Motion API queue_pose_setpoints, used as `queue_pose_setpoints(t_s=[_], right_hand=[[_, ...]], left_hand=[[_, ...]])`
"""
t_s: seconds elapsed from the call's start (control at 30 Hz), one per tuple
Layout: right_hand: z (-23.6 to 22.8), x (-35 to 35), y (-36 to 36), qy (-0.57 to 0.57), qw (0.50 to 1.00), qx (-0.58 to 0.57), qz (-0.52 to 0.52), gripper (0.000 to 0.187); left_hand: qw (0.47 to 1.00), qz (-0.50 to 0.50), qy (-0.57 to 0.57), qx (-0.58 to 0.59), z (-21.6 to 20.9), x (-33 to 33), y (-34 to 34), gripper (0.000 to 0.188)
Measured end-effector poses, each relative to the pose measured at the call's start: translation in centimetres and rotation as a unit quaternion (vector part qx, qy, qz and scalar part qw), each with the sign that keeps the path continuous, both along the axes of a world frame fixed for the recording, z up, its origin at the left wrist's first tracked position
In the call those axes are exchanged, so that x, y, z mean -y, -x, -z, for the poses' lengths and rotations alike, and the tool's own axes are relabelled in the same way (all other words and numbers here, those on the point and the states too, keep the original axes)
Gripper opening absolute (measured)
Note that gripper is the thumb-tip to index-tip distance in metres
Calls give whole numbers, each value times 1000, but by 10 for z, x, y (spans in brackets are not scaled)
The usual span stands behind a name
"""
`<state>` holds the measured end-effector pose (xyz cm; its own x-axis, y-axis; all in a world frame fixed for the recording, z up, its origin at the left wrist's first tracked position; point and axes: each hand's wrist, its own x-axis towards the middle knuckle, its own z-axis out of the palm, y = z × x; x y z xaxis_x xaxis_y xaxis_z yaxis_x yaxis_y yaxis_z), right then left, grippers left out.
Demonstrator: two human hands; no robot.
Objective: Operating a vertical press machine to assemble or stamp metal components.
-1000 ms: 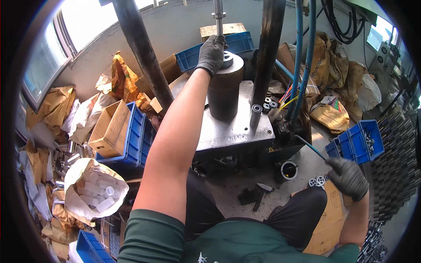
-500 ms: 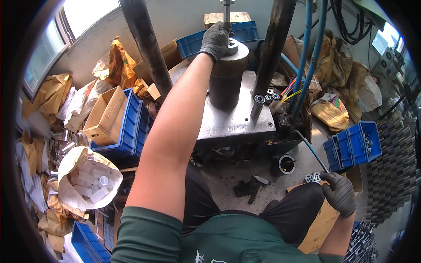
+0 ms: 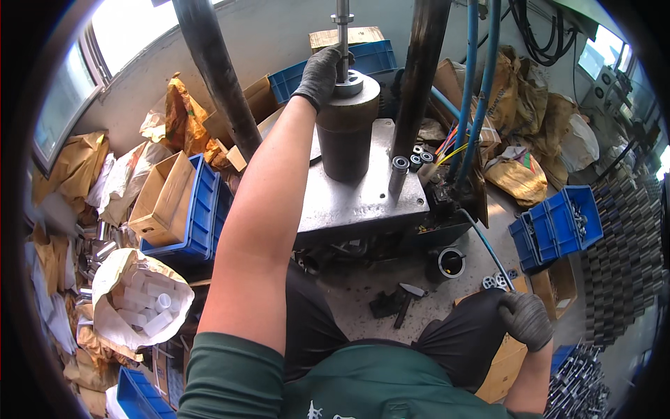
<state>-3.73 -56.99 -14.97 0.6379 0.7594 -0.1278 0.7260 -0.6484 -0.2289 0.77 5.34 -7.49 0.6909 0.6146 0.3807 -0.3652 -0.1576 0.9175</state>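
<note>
My left hand (image 3: 318, 79), in a dark grey glove, reaches far forward with its fingers closed round an upright metal rod (image 3: 343, 68). The rod's lower end meets a grey metal ring (image 3: 351, 85) on top of a thick dark steel cylinder (image 3: 347, 143). Above my fingers a collar (image 3: 343, 19) sits on the shaft. The cylinder stands on a shiny steel plate (image 3: 335, 207) between two dark posts. At lower right, beside my knee, my gloved right hand (image 3: 527, 321) is closed on the near end of a thin blue lever (image 3: 492, 250).
Short metal tubes (image 3: 398, 174) stand on the plate's right corner. A hammer (image 3: 407, 302) lies on the floor near a round container (image 3: 451, 262). Blue crates (image 3: 562, 225) with metal parts are at right. At left are a blue crate (image 3: 200, 209) and a sack of clear plastic tubes (image 3: 143, 300).
The shaft with its collar has come down, and the rod now reaches the ring. My right hand and the lever have moved a little nearer to me. The view has shifted slightly.
</note>
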Motion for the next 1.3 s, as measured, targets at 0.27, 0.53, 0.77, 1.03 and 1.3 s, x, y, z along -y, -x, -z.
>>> queue_pose_setpoints(t_s=[0.27,0.53,0.77,1.03,1.3], right_hand=[[3,1,1,-31,999,3,10,21],[0,0,2,-7,1000,-3,15,25],[-1,-1,1,-1,1000,-17,12,33],[-21,-14,-6,-5,1000,-12,-3,32],[-32,-13,-20,-12,999,-3,-36,39]], left_hand=[[1000,5,-2,22,0,-1,1,34],[999,-6,-39,18,3,-4,1,31],[998,8,-51,37,3,-1,6,30],[999,36,-23,30,4,-5,8,29],[999,27,21,17,2,-5,4,31]])
